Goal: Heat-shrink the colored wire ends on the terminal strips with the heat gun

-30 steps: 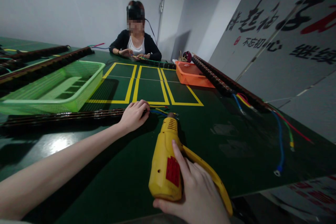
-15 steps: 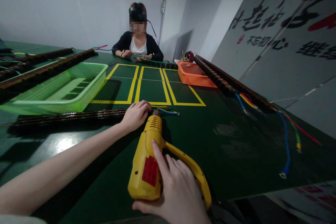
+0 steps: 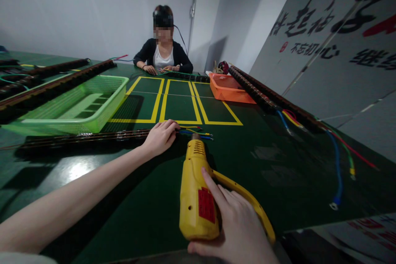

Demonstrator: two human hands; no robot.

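Both forearms are bare from the lower edge of the view to the wrist, with no sleeve over them. The left hand [image 3: 160, 136] wears no glove, ring, watch or band, and the wrist just behind it is bare as well. The right hand [image 3: 238, 227] is likewise ungloved; no ring shows on the fingers [image 3: 213, 183] that can be seen, and its wrist is cut off by the lower edge of the view. The nails on both hands are short and unpainted as far as can be told. Far behind the left hand, at the lower left corner, a narrow pale strip shows that may be the edge of a light garment.
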